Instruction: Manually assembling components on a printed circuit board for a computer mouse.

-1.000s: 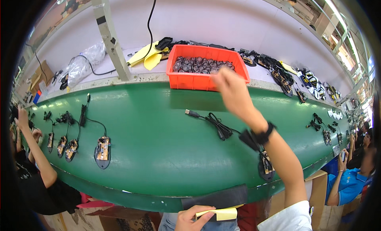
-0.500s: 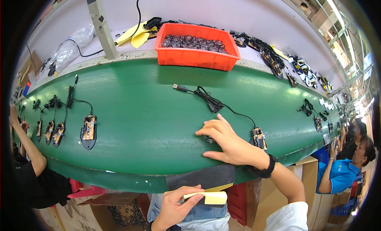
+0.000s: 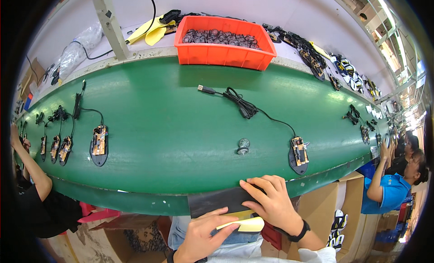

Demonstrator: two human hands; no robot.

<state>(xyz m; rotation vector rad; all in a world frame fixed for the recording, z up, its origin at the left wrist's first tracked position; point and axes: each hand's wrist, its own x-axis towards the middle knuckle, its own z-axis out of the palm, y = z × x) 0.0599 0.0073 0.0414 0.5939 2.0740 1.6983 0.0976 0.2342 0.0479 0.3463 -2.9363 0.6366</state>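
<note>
My left hand (image 3: 203, 233) is closed on a folded pale yellow sheet (image 3: 248, 224) at the near edge of the belt. My right hand (image 3: 271, 199) rests on the dark sheet (image 3: 210, 202) that hangs over that edge, thumb and fingers apart. Beyond the hands, a small grey scroll wheel part (image 3: 243, 146) lies on the green belt (image 3: 172, 141). To its right sits a computer mouse base (image 3: 299, 160) with an exposed brown circuit board. A thin lead joins that base to a bundled black USB cable (image 3: 239, 101).
An orange bin (image 3: 221, 53) full of small grey wheels stands at the far edge. Several more mouse bases (image 3: 99, 145) lie on the left. Piled boards and cables (image 3: 307, 55) line the back shelf. Co-workers sit at both sides; one wears a blue shirt (image 3: 391, 190).
My right hand has drawn back from the wheel part to the dark sheet at the belt's near edge, leaving the wheel uncovered. My left hand still holds the yellow sheet.
</note>
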